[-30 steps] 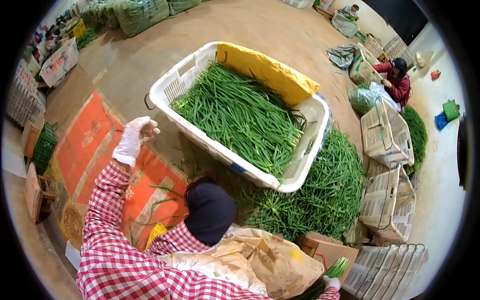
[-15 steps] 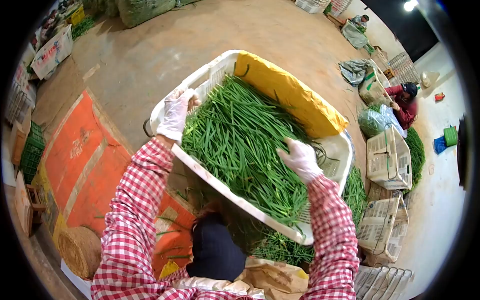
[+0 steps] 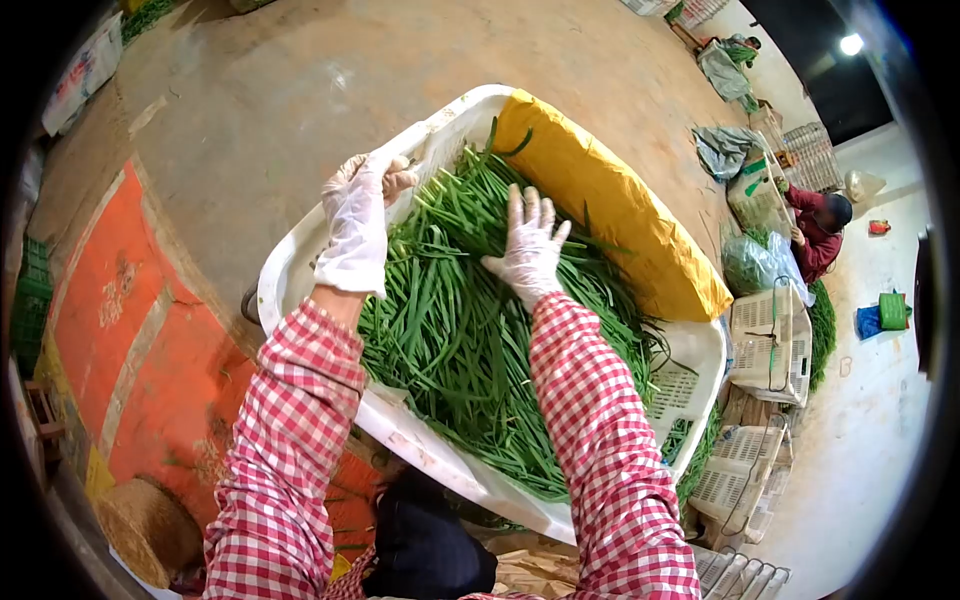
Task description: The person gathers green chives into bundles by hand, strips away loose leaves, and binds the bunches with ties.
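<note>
A white plastic crate (image 3: pixel 415 430) holds a heap of long green stalks (image 3: pixel 460 310), with a yellow sheet (image 3: pixel 610 205) lining its far right side. My right hand (image 3: pixel 530 245), in a whitish glove, lies on top of the stalks with its fingers spread. My left hand (image 3: pixel 362 210), gloved too, is over the crate's left edge, its fingers curled; whether it grips anything there I cannot make out.
An orange mat (image 3: pixel 160 340) covers the floor at left, with a round straw-coloured object (image 3: pixel 150 530) at its lower end. White crates (image 3: pixel 770 340) line the right side. Beyond them a person in dark red (image 3: pixel 820 235) works. Another person (image 3: pixel 740 50) sits farther back.
My right hand has come up from low at the right and moved over the stalks to their upper part. My left hand has reached the crate's left edge. The view has shifted closer over the crate.
</note>
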The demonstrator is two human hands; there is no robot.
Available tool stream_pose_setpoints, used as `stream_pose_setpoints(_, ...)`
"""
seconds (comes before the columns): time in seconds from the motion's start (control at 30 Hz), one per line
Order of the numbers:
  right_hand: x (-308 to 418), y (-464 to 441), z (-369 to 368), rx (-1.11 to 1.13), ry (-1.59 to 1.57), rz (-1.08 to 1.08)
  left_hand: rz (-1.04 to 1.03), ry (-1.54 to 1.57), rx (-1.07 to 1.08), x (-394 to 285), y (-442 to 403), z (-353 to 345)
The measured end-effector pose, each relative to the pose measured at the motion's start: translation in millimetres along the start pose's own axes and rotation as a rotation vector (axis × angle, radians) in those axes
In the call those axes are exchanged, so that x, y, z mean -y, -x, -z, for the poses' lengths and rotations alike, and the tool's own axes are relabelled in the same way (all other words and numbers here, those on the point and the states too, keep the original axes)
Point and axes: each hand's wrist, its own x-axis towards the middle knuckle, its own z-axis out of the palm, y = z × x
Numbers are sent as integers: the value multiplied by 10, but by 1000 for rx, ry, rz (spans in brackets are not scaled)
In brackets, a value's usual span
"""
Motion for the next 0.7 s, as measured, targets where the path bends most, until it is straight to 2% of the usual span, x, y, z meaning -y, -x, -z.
stream_pose_setpoints(0.03, -73, -64, 73, -4, -34, -21, 14, -6, -1, -31, 26, -21)
stream_pose_setpoints(0.17, -289, -346, 80, 214, -76, -188, 50, 44, 17, -32, 66, -23)
stream_pose_setpoints(0.3, -355, -487, 49, 351, -72, -196, 23, 51, 68, 24, 44, 21)
stream_pose_setpoints(0.4, -397, -525, 64, 390, -88, -88, 67, 32, 24, -7, 44, 9)
stream_pose_setpoints(0.53, -230, -273, 109, 343, 27, -74, 52, 9, 35, -5, 51, 37)
stream_pose_setpoints(0.6, -190, -52, 51, 251, 68, -48, 29, 19, 27, -27, 70, 23)
stream_pose_setpoints(0.67, -286, 32, -184, 64, 98, 9, 67, 18, 42, -32, 71, 19)
stream_pose_setpoints(0.7, -305, -43, -120, 173, 113, -20, 90, -23, 65, -29, 49, 36)
